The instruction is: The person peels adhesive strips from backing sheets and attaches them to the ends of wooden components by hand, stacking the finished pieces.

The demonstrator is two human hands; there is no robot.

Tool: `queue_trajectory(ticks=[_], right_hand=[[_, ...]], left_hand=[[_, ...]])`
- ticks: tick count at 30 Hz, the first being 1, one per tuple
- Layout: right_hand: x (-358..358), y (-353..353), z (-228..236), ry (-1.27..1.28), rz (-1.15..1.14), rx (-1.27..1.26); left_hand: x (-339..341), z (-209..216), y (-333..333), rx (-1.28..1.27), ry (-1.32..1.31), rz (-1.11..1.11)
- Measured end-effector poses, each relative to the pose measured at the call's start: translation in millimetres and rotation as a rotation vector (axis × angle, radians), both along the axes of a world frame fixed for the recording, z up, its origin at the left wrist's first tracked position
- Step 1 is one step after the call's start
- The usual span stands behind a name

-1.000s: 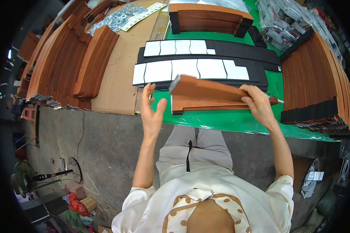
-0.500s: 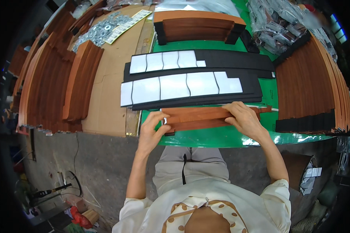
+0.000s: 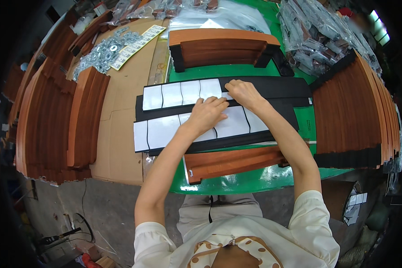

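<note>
Two rows of white-faced pieces lie on black strips (image 3: 272, 87) across the table's middle, an upper row (image 3: 169, 94) and a lower row (image 3: 163, 131). My right hand (image 3: 246, 94) pinches with bent fingers at the small white end piece (image 3: 227, 95) of the upper row. Over the lower row rests my left hand (image 3: 207, 117), its fingers stretched toward that same end and holding nothing visible. A curved reddish-brown wooden piece (image 3: 236, 163) lies near the front edge, beneath my right forearm and untouched by either hand.
Stacked brown wooden pieces stand at the left (image 3: 44, 125), at the right (image 3: 348, 116) and behind the strips (image 3: 223, 51). Metal washers (image 3: 105, 51) and a pale label sheet (image 3: 138, 47) lie far left on cardboard (image 3: 120, 120). Plastic-wrapped parts (image 3: 321, 40) are heaped far right.
Both hands have left the wooden piece at the front edge and reached forward to the white-faced rows. The view has shifted, so the table appears lower.
</note>
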State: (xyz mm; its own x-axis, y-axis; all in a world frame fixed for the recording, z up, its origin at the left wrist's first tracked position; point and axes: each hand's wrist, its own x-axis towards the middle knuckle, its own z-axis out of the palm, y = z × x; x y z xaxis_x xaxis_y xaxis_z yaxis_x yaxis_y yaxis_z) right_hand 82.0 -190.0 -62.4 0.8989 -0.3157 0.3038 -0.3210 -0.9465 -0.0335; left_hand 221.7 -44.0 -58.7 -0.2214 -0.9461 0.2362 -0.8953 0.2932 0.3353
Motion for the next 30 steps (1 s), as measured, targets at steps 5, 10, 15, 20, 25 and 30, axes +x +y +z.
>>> queue_trajectory(ticks=[5, 10, 15, 20, 25, 30], right_hand=[[10.5, -8.7, -17.7, 0.15, 0.099, -0.2], [10.2, -19.0, -23.0, 0.066, 0.117, -0.175], [13.0, -16.9, -0.6, -0.131, -0.166, 0.193], [1.1, 47.9, 60.7, -0.421, -0.054, 0.423], [-15.8, 112.1, 79.6, -0.507, 0.144, -0.004], [-40.4, 160.6, 107.3, -0.491, 0.21, 0.437]], left_hand=[[-4.8, -16.6, -13.6, 0.138, -0.051, 0.066], [-3.5, -21.5, -11.0, 0.059, -0.028, 0.056], [3.6, -23.6, -15.8, -0.008, 0.249, 0.054], [3.6, 45.1, 14.4, 0.014, 0.894, 0.5], [-15.0, 82.3, 63.9, 0.054, 0.959, 0.437], [-25.7, 99.0, 122.2, -0.032, 0.932, 0.324]])
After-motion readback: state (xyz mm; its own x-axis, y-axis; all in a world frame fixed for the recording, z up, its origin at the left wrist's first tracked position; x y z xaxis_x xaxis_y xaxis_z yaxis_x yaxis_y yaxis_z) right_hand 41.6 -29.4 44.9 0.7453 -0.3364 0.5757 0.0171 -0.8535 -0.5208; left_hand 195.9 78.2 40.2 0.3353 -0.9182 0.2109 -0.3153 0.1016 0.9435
